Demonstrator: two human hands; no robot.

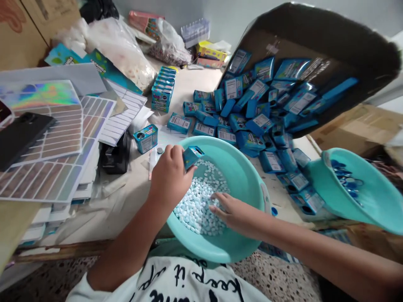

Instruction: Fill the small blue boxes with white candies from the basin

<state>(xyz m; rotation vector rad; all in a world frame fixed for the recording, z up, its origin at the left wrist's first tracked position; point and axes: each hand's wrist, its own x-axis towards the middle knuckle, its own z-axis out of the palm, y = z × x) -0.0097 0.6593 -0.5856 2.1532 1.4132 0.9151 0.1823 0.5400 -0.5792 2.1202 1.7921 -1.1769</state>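
Observation:
My left hand [171, 174] is closed around a small blue box [192, 156], tilted over the left rim of a turquoise basin [248, 167]; a dark opening shows in its top. Small pale blue and white candies [197, 209] cover part of the basin's bottom. My right hand [228, 209] reaches in from the right, its fingertips among the candies with thumb and fingers apart. Whether any candies lie under the fingers is hidden. Another blue box [146, 138] stands upright on the table, left of the basin.
Many blue boxes [261, 121] spill from a dark tipped container [330, 37]. At right, a turquoise scoop-shaped tub [371, 201] holds blue caps. A row of blue boxes [163, 88] stands behind. Sticker sheets [47, 142], a black phone [25, 136] and plastic bags [119, 50] lie left.

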